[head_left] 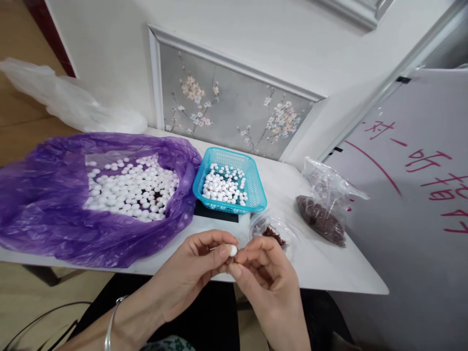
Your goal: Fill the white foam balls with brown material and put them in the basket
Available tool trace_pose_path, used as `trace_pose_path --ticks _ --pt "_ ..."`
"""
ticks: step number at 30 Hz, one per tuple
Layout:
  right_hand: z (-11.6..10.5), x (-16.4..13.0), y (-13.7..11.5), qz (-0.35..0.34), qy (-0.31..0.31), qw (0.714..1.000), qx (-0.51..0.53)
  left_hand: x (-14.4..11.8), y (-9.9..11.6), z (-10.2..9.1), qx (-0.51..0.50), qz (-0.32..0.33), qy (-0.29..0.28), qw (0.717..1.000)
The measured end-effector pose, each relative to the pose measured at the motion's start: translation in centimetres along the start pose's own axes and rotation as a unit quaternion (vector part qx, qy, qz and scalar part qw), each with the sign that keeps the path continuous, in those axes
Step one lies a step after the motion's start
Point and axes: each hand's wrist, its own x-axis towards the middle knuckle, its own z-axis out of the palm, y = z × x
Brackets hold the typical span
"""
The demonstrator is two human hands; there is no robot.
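My left hand pinches a small white ball between thumb and fingertips, just over the table's front edge. Close against it, my right hand has thumb and fingers pressed together below the ball. Whatever those fingertips hold is too small to name. Beyond the hands, a blue plastic basket contains many similar white balls. A clear round container with reddish-brown bits sits behind my right hand, partly hidden by it.
On the left, an open purple plastic bag holds many white balls. A clear bag of brown material stands at the right, near a whiteboard. Behind the white table is a wall with a framed floral panel.
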Motion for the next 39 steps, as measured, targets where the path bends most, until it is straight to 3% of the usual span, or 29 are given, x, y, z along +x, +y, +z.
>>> trace_pose_path --ticks 12,39 --pt "-0.4 0.3 0.2 0.030 -0.052 0.998 0.028 0.0 0.0 -0.7 0.049 0.015 0.001 0.999" --pt "-0.4 1.1 0.9 0.067 -0.132 0.974 0.173 -0.7 -0.4 -0.5 0.032 0.027 -0.018 0.999"
